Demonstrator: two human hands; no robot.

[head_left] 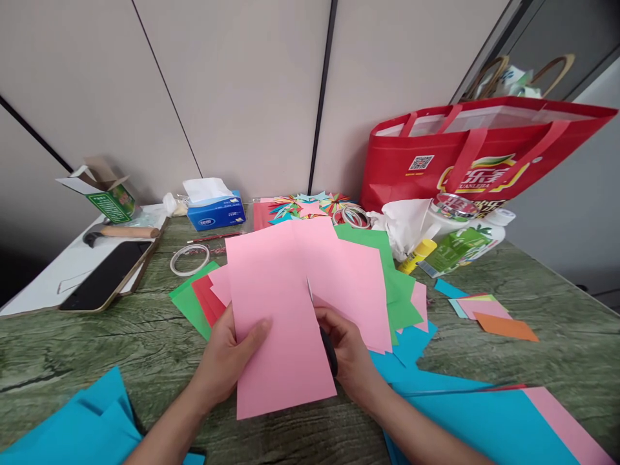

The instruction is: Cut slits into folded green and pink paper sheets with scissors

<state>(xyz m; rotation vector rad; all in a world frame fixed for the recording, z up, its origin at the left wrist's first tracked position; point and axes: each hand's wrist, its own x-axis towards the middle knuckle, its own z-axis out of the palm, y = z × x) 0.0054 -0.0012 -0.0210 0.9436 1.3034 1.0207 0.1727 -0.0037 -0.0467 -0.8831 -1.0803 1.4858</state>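
Observation:
A sheet of pink paper (285, 361) is held up in front of me, above the table. My left hand (225, 355) is closed on its left edge, thumb on the front face and fingers behind. My right hand (349, 352) grips a pair of scissors (329, 351) with dark handles at the sheet's right side. One blade tip shows over the pink paper, the rest being partly hidden. Behind lie more pink sheets (365, 284), green paper (375, 245) and red paper (207, 300). Blue paper (475, 413) lies to the right of my right forearm.
Left are a phone (106, 274), a wooden-handled tool (128, 232), a tape roll (190, 259) and a tissue pack (216, 212). Folded blue paper (82, 426) lies front left. Rightward stand a yellow glue stick (417, 256), paper strips (506, 326) and a red bag (436, 155).

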